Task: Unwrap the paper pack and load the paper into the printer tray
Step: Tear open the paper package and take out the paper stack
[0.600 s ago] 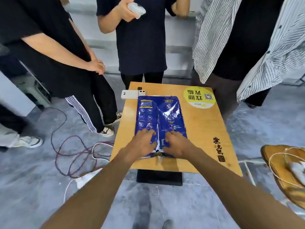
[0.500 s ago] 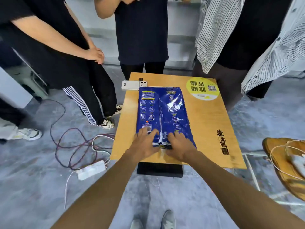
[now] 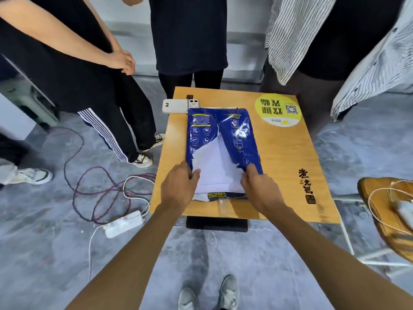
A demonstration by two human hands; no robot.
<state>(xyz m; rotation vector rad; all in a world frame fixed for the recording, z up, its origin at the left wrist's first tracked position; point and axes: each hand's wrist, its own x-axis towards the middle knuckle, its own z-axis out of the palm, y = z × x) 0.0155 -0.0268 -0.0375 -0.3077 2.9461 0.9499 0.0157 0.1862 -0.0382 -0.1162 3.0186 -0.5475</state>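
Observation:
A paper pack in a blue wrapper point(image 3: 237, 130) lies lengthwise on a small wooden table point(image 3: 283, 157). The wrapper is torn open along its middle at the near end, and white paper point(image 3: 218, 168) shows in a wedge-shaped gap. My left hand point(image 3: 178, 186) grips the left torn flap. My right hand point(image 3: 259, 186) grips the right torn flap. The two hands hold the flaps apart. No printer or tray is in view.
A white phone point(image 3: 178, 106) lies at the table's far left corner and a yellow round sticker point(image 3: 278, 113) at the far right. Three people stand close around the far side. Cables and a power strip point(image 3: 123, 224) lie on the floor at left; a wooden stool point(image 3: 384, 211) stands at right.
The wrapper was whole under both hands; now it is torn open down the middle, the hands have pulled apart, and white paper is exposed. The camera has tilted down.

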